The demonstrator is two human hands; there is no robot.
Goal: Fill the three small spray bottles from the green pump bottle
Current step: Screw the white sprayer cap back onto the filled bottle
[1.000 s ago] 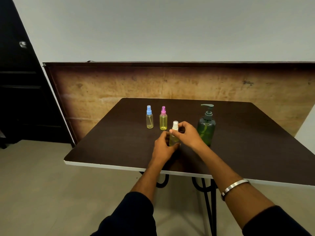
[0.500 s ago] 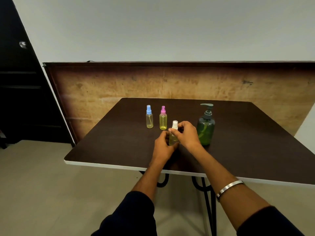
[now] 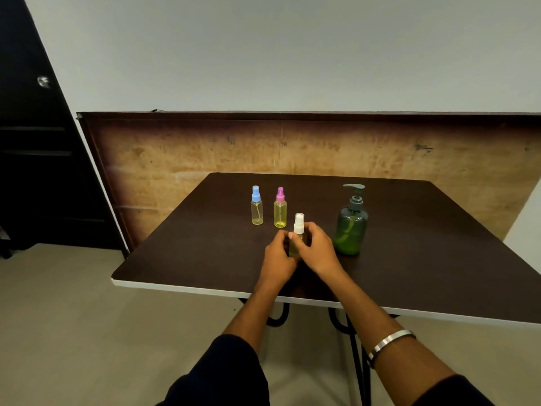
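We hold the white-cap bottle (image 3: 298,230) on the worktop (image 3: 439,244) with our left hand (image 3: 278,256) and right hand (image 3: 317,249). Our right hand has slid down off its cap. All 3 bottles look filled now.

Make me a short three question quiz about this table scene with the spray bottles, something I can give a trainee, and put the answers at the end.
1. True or false: the left hand and the right hand both hold the white-capped spray bottle.
2. Which small bottle stands farthest left on the table? A) the blue-capped spray bottle B) the pink-capped spray bottle C) the white-capped one
3. Fill in: the green pump bottle stands to the ____ of the hands.

Key: 1 true; 2 A; 3 right
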